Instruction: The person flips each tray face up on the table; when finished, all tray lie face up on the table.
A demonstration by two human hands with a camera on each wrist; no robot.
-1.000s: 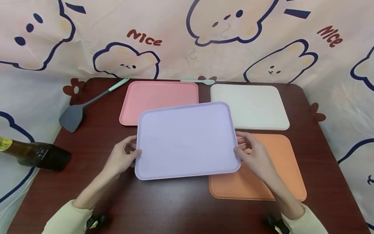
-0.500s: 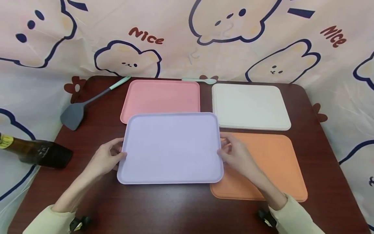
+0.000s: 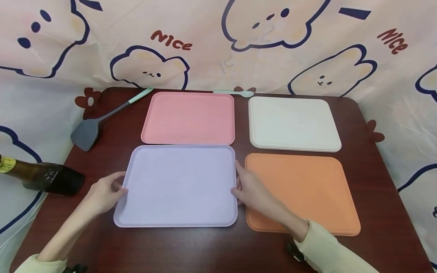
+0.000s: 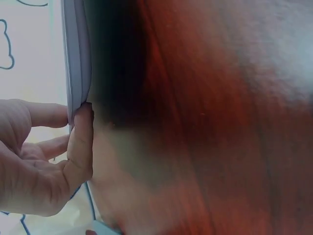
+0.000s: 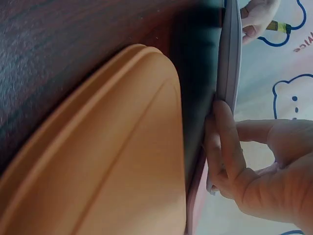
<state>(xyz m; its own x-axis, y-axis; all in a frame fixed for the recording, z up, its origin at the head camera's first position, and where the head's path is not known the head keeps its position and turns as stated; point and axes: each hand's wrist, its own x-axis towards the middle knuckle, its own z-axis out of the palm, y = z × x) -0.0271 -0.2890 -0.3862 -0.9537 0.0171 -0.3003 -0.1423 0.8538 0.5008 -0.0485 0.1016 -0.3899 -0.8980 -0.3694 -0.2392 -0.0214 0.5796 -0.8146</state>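
Observation:
A lavender tray is held level between both hands, just above the table, in front of the pink tray. My left hand pinches its left edge, thumb on the rim and fingers underneath; the left wrist view shows that tray edge with a gap to the tabletop. On the opposite side my right hand pinches the right edge in the same way. Close beside the right hand lies an orange tray, which looks like stacked trays in the right wrist view.
White trays lie stacked at the back right. A grey spatula with a mint handle is at the back left, and a mint spoon is along the back edge. A dark bottle lies at the left edge.
Both hands have carried the lavender tray left and toward the front edge, lowering it. It has straightened, and it no longer covers the pink, white and orange trays.

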